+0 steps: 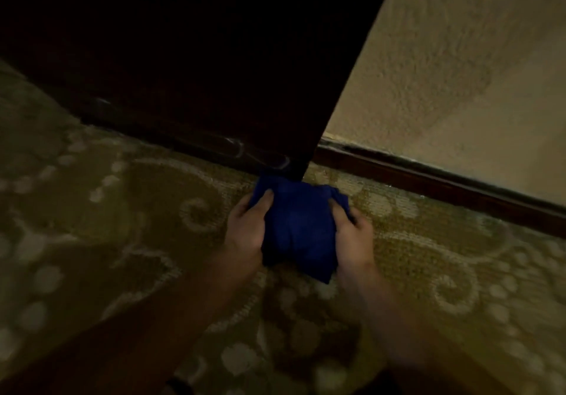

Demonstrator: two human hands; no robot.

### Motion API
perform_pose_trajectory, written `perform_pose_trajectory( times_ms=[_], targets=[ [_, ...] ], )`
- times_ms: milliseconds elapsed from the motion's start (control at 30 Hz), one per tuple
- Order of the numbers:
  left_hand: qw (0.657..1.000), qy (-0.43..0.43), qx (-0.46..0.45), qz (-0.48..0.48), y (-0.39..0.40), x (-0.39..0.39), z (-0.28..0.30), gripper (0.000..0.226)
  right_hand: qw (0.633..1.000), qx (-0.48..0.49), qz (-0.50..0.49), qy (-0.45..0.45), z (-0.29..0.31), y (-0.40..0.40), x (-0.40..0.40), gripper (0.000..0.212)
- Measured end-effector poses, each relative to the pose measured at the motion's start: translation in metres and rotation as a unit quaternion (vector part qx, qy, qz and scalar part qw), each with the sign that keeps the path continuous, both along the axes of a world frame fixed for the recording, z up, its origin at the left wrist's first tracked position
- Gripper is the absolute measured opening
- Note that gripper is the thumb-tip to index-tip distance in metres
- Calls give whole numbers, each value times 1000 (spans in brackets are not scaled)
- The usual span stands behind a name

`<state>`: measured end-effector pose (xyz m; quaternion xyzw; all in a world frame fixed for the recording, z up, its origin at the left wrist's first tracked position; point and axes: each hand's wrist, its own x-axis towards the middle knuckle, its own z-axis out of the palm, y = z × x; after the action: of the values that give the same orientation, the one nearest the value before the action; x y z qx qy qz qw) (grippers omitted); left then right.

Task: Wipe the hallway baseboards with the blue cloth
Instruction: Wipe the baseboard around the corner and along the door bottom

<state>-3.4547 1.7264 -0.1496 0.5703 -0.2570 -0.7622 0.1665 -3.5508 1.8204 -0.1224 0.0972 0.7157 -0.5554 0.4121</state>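
both hands hold the blue cloth [295,226] bunched between them at the centre of the frame: the left hand [248,229] curls its fingers over the cloth's left side, the right hand [352,232] pinches the right side, thumb on top. the cloth's top edge sits at the foot of the dark door [199,57], right at its lower corner, and seems to touch it, though blur makes that unsure. the risk, as i judge it, is that the thick wad rides over the narrow top lip of the baseboard [428,180] and skips it, or drags on the patterned carpet [122,226] and catches. the door edge blocks the upper left; open room runs along the baseboard toward the right of the frame, below the textured wall [459,73], and the carpet around the hands lies free
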Motion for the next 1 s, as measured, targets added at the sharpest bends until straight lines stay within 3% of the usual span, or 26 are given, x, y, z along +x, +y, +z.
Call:
perform_pose_trajectory(
  times_ms=[100,200,333,500,667,800,933,1000],
  targets=[
    [1000,-15,15,-11,-23,15,13,36,999,-23,-29,-7,11,-14,18,10],
    [999,-48,-15,-1,-61,40,19,37,994,-67,-41,-72,13,-38,40,9],
    [996,-89,-23,-19,-93,54,13,53,983,-94,-103,-122,2,-67,54,32],
    [998,-40,-19,-51,-90,58,9,30,980,-103,-131,-109,-9,-70,60,45],
    [997,-26,-45,-56,-91,58,10,22,987,-77,-111,-85,-9,-77,57,38],
    [996,-57,-26,-67,-86,55,15,38,987,-49,-128,-78,-9,-80,54,29],
    [997,-49,-24,-49,-87,41,35,49,975,-92,-191,-74,0,-89,62,11],
    [999,-23,-30,-31,-82,36,45,43,966,-128,-219,-43,12,-96,69,15]
  ],
)
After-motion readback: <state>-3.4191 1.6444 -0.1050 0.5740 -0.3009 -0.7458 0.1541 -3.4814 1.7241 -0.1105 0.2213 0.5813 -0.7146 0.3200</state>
